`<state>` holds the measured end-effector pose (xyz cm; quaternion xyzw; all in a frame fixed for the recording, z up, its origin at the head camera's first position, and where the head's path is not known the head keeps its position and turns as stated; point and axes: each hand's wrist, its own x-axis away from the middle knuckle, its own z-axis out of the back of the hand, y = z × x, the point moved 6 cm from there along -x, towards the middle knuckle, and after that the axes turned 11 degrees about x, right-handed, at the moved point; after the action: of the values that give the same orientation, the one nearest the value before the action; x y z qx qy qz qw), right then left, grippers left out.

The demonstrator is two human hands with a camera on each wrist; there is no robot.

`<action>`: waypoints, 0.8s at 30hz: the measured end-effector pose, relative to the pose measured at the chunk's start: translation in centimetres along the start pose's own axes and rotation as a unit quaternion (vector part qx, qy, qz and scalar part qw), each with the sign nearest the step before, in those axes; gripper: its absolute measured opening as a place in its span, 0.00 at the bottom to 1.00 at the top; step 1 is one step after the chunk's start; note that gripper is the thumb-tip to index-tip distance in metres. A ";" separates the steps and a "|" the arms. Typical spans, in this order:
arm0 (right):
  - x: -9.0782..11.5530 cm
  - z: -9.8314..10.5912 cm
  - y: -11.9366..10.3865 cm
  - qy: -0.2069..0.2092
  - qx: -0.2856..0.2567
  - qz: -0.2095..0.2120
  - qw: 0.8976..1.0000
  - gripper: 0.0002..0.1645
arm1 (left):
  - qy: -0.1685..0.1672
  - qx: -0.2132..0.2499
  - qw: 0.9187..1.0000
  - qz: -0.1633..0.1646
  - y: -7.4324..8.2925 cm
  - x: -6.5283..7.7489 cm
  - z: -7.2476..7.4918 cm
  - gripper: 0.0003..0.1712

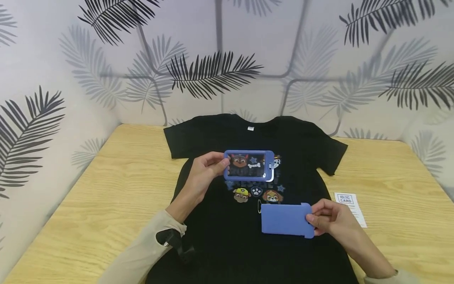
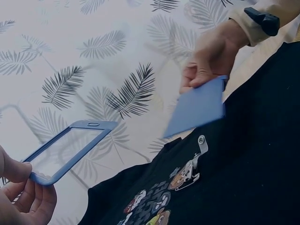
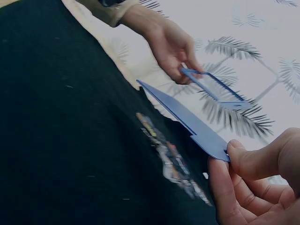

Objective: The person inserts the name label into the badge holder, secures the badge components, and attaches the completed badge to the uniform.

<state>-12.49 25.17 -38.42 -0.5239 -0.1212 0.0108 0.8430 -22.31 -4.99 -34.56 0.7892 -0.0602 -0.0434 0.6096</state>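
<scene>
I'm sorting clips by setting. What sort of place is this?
Probably an indoor tabletop workspace, perhaps arranged for filming: a wooden table with a shirt spread on it, and a leaf-print backdrop behind.

There are one left hand [image 1: 202,173] and one right hand [image 1: 335,219], two wristbands [image 1: 173,238], one for each wrist, one frame [image 1: 248,179], one panel [image 1: 285,219], one shirt [image 1: 227,244], one clip [image 2: 189,169], one table [image 1: 106,189] and, at right, one card [image 1: 354,213].

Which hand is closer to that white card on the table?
The right hand: it is just left of the white card in the head view, holding a blue panel. The left hand is farther off, over the shirt, holding a blue frame.
</scene>
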 end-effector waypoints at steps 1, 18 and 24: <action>0.1 -0.2 0.2 -0.006 0.000 -0.006 1.000 0.09 | -0.001 -0.001 1.000 0.001 0.0 0.0 0.1 0.14; 0.4 -2.7 1.6 -0.063 -0.008 -0.054 0.997 0.10 | -0.005 -0.010 1.000 -0.008 1.0 0.0 -0.3 0.12; 0.4 -3.0 1.8 -0.067 -0.004 -0.060 0.996 0.11 | 0.006 -0.011 1.000 -0.006 0.9 0.1 0.3 0.12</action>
<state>-11.23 23.43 -41.16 -0.5177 -0.2083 -0.0049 0.8298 -22.30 -5.49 -33.72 0.7831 -0.0514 -0.0431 0.6183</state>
